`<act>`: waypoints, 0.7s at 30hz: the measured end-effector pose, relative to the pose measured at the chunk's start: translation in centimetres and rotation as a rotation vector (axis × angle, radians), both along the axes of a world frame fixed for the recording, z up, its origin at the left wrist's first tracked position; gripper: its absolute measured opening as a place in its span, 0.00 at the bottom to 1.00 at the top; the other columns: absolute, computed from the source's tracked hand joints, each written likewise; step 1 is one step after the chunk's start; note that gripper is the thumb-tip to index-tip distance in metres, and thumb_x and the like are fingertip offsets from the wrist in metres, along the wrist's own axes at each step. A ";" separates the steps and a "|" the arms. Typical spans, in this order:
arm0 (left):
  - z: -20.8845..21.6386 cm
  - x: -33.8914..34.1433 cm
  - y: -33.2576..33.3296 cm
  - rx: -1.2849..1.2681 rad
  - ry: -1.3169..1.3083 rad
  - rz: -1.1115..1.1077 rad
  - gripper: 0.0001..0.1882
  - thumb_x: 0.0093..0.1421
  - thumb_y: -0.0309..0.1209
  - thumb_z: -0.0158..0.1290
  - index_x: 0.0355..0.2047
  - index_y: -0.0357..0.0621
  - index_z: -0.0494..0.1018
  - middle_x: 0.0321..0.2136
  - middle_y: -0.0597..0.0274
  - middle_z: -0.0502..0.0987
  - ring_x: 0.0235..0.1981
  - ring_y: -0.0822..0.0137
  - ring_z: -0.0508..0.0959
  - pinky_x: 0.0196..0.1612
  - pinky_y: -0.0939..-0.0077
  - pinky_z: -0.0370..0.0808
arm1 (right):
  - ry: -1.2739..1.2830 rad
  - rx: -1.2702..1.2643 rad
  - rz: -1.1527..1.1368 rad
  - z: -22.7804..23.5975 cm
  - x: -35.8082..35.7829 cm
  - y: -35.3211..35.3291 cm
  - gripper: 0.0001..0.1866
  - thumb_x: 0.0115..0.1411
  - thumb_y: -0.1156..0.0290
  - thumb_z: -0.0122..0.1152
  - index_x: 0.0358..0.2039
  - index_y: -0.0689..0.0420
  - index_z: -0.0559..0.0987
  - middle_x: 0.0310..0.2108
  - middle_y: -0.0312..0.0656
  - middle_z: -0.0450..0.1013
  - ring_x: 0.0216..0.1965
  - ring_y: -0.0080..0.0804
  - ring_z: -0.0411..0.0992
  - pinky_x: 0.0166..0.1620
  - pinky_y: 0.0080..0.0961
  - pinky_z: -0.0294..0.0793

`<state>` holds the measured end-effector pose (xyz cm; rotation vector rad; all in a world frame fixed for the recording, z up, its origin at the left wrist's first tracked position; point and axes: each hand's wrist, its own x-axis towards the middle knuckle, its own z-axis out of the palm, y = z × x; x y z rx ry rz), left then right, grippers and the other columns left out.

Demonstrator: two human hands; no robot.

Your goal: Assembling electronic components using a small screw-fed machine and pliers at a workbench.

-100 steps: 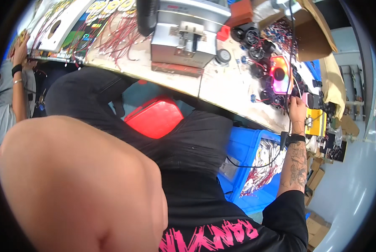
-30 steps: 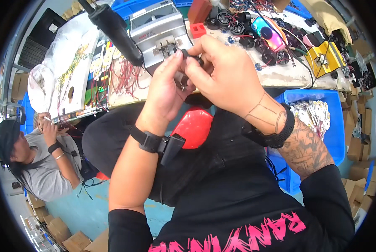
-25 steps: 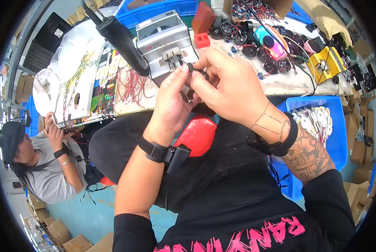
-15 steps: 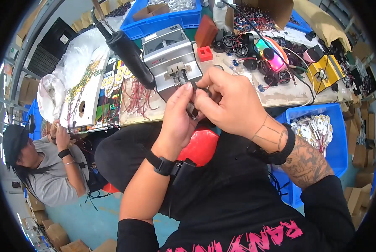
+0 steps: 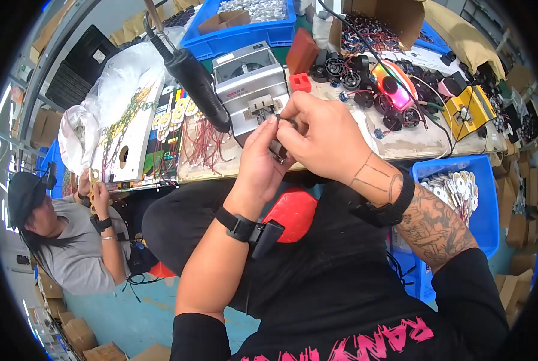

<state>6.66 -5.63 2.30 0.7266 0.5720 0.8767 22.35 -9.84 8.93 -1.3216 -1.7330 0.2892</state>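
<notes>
Having left the worktop's (image 5: 413, 144) right end, right hand (image 5: 329, 135) joins left hand (image 5: 260, 165) in pinching a small dark part (image 5: 290, 122).

Pinching a small dark part (image 5: 290, 123) with left hand (image 5: 261, 161) and right hand (image 5: 328, 139) in front of the silver machine (image 5: 263, 83), after reaching right-handed well right of it.

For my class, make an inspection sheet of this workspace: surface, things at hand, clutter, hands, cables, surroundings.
Surface: pale worktop, crowded with parts.
Things at hand: small dark part, mostly hidden; silver machine just beyond.
Clutter: red wires, black round parts, glowing device.
Hands: left hand and right hand, both pinching the part.
Cables: black cord on the black cylindrical tool.
Surroundings: blue bin of white discs at right; co-worker at left.
</notes>
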 end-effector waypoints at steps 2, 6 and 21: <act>0.1 0.1 0.1 -0.016 0.019 0.001 0.14 0.80 0.45 0.47 0.52 0.53 0.77 0.42 0.73 0.82 0.42 0.77 0.82 0.47 0.74 0.79 | 0.001 0.007 -0.004 -0.1 0.0 0.1 0.11 0.62 0.66 0.68 0.36 0.62 0.81 0.20 0.44 0.79 0.21 0.35 0.79 0.28 0.33 0.76; 0.1 0.1 0.2 -0.057 0.020 0.023 0.15 0.81 0.45 0.47 0.52 0.53 0.77 0.42 0.73 0.82 0.42 0.76 0.82 0.46 0.75 0.79 | 0.069 -0.067 0.006 0.1 -0.4 0.2 0.11 0.62 0.66 0.68 0.36 0.62 0.81 0.20 0.44 0.79 0.21 0.36 0.79 0.28 0.33 0.75; 0.2 -0.3 0.0 -0.018 0.120 0.126 0.12 0.80 0.43 0.47 0.48 0.53 0.77 0.40 0.70 0.82 0.40 0.75 0.82 0.43 0.75 0.79 | 0.051 -0.001 0.046 -1.9 -0.6 -0.5 0.10 0.66 0.66 0.68 0.40 0.59 0.79 0.21 0.44 0.78 0.23 0.41 0.80 0.29 0.35 0.76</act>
